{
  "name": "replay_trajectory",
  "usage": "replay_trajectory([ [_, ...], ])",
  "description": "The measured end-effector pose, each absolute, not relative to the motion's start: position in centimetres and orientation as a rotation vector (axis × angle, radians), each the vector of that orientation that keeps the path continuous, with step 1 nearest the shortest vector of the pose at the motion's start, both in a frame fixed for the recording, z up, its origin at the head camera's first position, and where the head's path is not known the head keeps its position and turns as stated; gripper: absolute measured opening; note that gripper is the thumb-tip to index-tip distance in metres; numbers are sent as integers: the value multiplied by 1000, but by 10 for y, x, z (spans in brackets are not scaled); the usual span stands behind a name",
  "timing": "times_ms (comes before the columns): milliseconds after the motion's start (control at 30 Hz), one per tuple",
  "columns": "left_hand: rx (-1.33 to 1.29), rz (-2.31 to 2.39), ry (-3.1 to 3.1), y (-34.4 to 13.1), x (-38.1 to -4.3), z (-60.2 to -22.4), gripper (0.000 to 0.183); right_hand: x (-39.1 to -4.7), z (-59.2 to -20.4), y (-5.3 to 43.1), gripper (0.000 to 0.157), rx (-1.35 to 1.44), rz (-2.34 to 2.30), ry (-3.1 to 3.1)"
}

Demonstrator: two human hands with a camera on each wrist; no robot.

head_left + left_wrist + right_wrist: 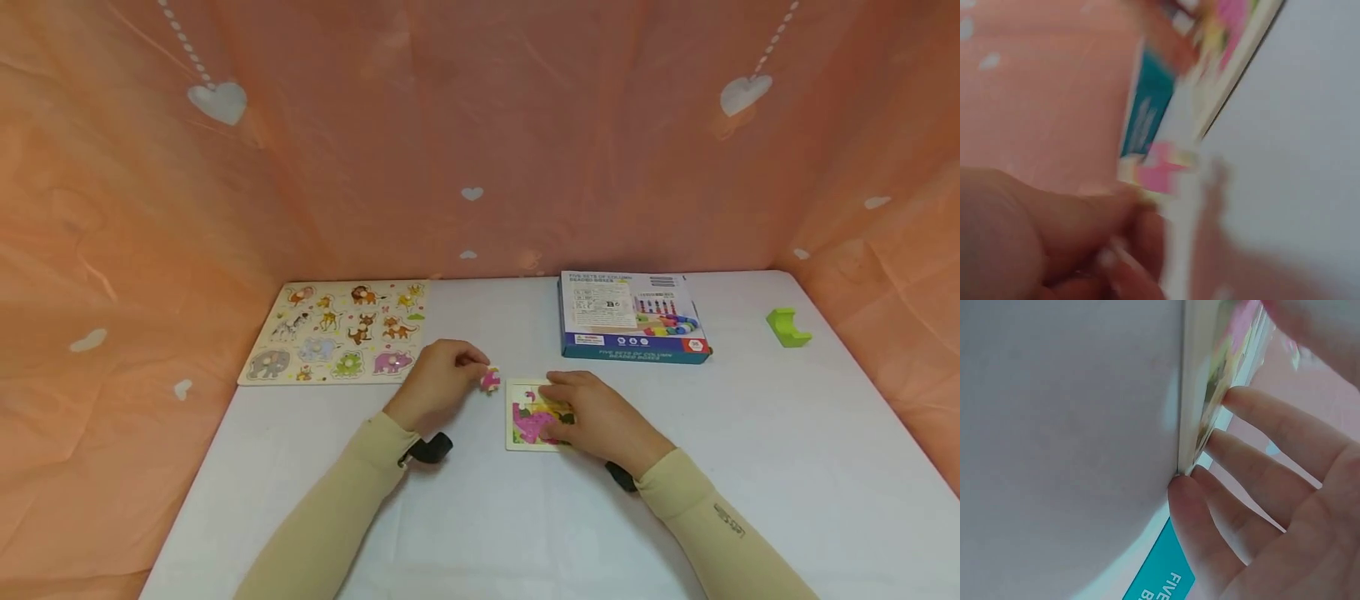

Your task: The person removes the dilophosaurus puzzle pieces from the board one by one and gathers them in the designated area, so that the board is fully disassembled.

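My left hand (437, 385) pinches a small pink-and-yellow puzzle piece (491, 380) between thumb and fingers, just left of a square jigsaw tray. In the left wrist view the puzzle piece (1161, 170) is blurred. The jigsaw tray (510, 417) has a pale rim and a pink animal picture, with a light gap near its upper left. Fairly straight, spread fingers of my right hand (592, 414) rest on the tray's right part and hide some of the picture. From the right wrist camera, fingertips (1235, 397) touch the picture and the rim.
Back left lies a wooden animal puzzle board (347, 377). A boxed bead set (633, 317) lies behind the right hand, and a green curved block (787, 327) sits far right. Orange cloth (480, 142) hangs behind the white table (480, 533).
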State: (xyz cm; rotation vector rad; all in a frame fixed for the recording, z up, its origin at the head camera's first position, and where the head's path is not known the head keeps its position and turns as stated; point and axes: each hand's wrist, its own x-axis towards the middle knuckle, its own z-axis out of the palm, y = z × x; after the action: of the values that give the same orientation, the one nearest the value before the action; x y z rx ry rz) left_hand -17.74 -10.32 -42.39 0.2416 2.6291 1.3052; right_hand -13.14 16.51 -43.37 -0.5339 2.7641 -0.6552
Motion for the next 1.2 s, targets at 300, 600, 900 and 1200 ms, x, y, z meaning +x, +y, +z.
replay_trajectory([
  [300,153,970,2664,-160,-201,-410,17,-131,-435,165,66,-531,-659,2766],
  [600,132,921,2636,-165,-202,-412,17,-131,-435,166,67,-538,-645,2782],
  [900,92,885,2655,-165,-198,-410,15,-131,-434,165,68,-538,-645,2769],
  [1200,106,907,2697,-163,-198,-407,15,-135,-432,170,66,-557,-639,2765],
])
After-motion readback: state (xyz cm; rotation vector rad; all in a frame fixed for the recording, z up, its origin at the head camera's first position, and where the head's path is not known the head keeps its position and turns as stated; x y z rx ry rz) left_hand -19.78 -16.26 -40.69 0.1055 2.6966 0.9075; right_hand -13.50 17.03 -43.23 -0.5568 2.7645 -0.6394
